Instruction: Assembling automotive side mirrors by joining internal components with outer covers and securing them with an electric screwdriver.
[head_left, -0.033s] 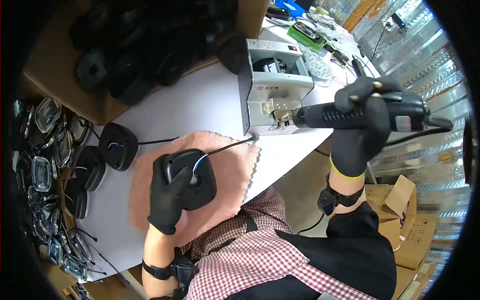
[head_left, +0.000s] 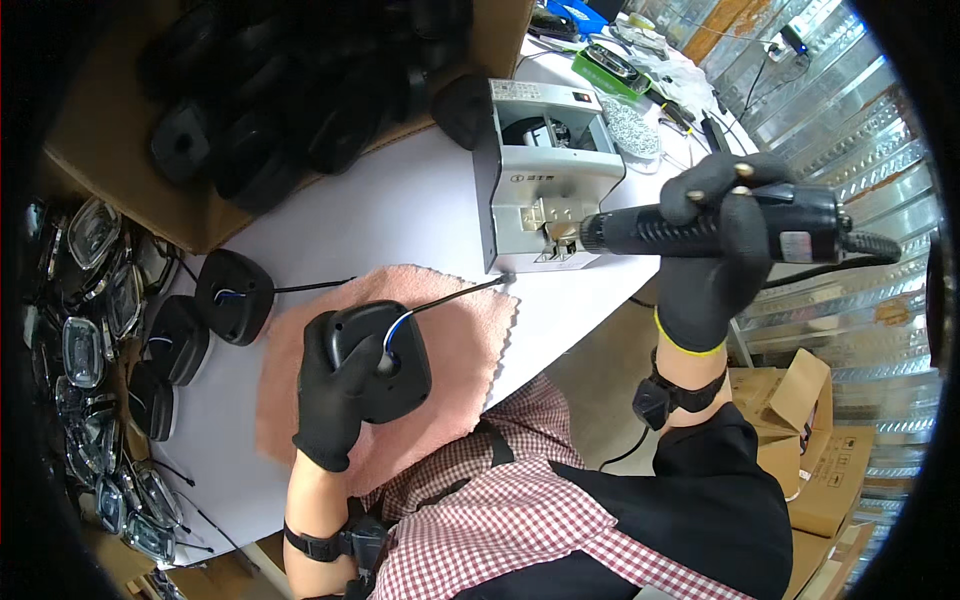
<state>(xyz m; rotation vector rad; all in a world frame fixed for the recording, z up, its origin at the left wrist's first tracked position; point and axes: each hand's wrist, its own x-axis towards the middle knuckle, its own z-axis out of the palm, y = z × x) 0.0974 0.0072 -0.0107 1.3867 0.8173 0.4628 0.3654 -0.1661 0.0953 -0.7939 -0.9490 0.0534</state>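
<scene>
My left hand [head_left: 333, 395], in a dark glove, grips a black rounded plastic housing [head_left: 408, 385] over a pink cloth [head_left: 465, 360]. Blue and white wires and a black cable [head_left: 455, 296] come out of the housing's middle, the cable reaching right toward the screw feeder. My right hand [head_left: 728, 215], gloved too, is wrapped round a black electric screwdriver [head_left: 640, 232] held level. Its tip points left at the front outlet of the grey metal screw feeder [head_left: 552, 190]; whether a screw sits on the bit cannot be made out.
Behind, a cardboard box [head_left: 120, 190] holds many black housings. More wired housings [head_left: 235, 297] stand on the white table's left, beside a pile of clear-lensed parts [head_left: 82, 350]. A bag of small screws [head_left: 630, 128] and a green tray [head_left: 607, 72] lie far right. Cardboard boxes [head_left: 845, 480] stand low right.
</scene>
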